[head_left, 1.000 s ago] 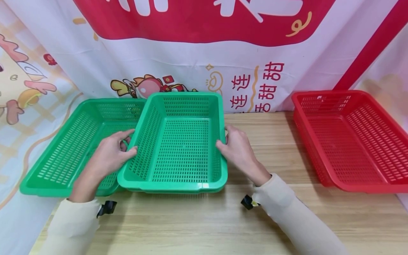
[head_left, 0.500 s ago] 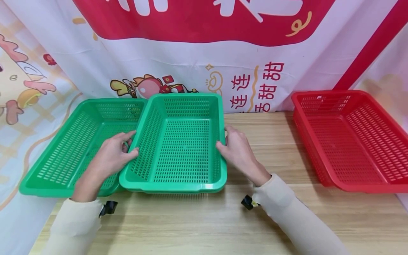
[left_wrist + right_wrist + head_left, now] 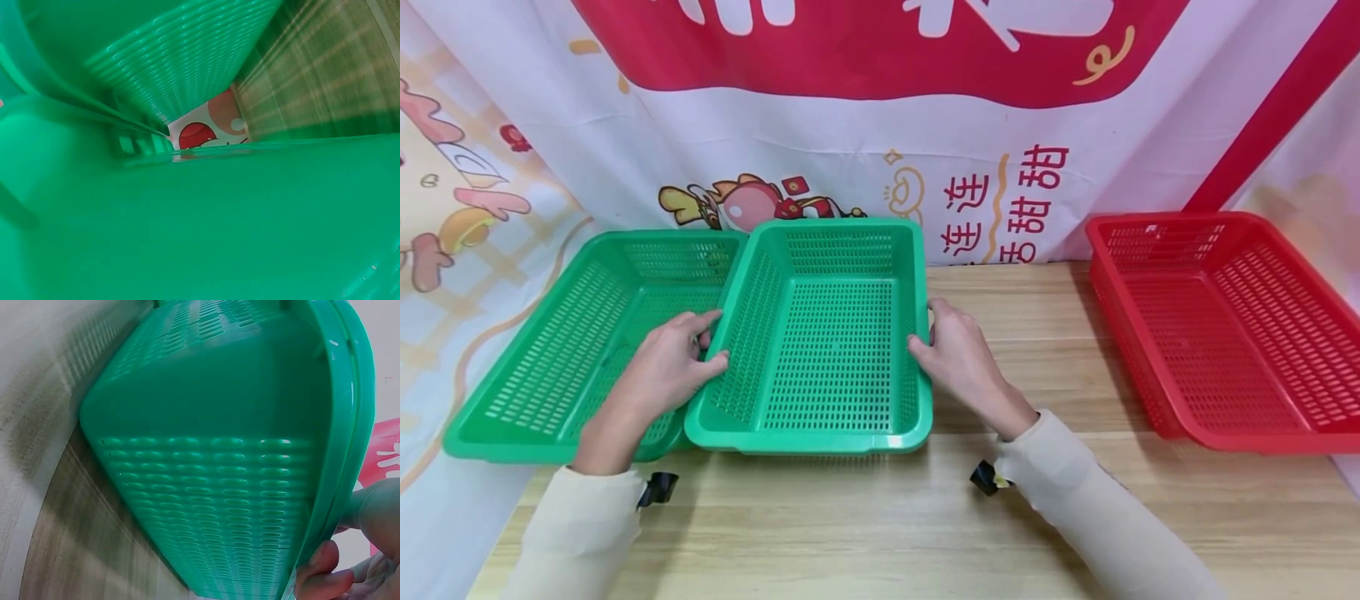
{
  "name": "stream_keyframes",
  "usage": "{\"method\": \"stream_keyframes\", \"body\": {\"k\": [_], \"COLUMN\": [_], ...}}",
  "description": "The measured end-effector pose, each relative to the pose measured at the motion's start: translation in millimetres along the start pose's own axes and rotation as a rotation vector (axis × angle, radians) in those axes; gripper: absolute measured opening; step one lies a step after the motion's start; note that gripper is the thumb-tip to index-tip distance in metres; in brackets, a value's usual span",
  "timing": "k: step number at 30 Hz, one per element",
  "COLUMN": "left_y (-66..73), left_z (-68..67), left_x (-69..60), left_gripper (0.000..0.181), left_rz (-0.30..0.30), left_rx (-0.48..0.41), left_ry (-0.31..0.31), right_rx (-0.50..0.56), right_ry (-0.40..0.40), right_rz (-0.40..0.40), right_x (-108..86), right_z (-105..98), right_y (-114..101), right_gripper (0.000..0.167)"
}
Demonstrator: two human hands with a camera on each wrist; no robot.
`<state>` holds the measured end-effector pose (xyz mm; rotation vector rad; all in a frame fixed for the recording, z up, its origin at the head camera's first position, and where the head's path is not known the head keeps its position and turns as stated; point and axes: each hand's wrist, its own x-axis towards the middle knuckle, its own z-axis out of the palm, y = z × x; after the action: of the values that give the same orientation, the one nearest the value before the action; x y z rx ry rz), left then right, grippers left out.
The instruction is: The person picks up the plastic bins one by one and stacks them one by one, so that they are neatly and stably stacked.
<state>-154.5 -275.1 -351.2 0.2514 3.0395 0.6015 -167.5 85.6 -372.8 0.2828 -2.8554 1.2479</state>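
Note:
In the head view, a bright green plastic basket (image 3: pixel 831 350) with slotted walls sits in the middle of the table, with nothing in it. My left hand (image 3: pixel 666 362) holds its left rim, thumb over the edge and fingers on the outer side. Opposite it, my right hand (image 3: pixel 955 354) grips the right rim, thumb on top. The right wrist view shows curled fingers (image 3: pixel 325 578) under that rim, which has a double edge; whether a second basket is nested inside, I cannot tell. Green plastic fills most of the left wrist view, hiding the left fingers.
Another green basket (image 3: pixel 565 350) stands at the left, its right side partly overlapped by the middle basket and my left hand. A red basket (image 3: pixel 1225 350) stands at the right. Beneath them is a wooden table (image 3: pixel 850 533), with a printed cloth (image 3: pixel 820 133) behind.
The middle basket's near left corner has shifted slightly right, and my left hand has moved a little the same way. My right hand stays nearly still on the rim.

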Motion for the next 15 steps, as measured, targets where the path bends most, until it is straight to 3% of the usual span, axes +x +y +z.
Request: {"method": "stream_keyframes", "body": {"k": [15], "left_y": [1.8], "left_z": [-1.0], "left_x": [0.3], "left_gripper": [0.067], "left_rz": [-0.016], "left_rx": [-0.002], "left_ry": [-0.034], "right_rx": [0.023], "right_ry": [-0.038], "right_rz": [0.047], "right_x": [2.2], "right_z": [-1.6], "right_y": [-1.3], "right_gripper": [0.063]}}
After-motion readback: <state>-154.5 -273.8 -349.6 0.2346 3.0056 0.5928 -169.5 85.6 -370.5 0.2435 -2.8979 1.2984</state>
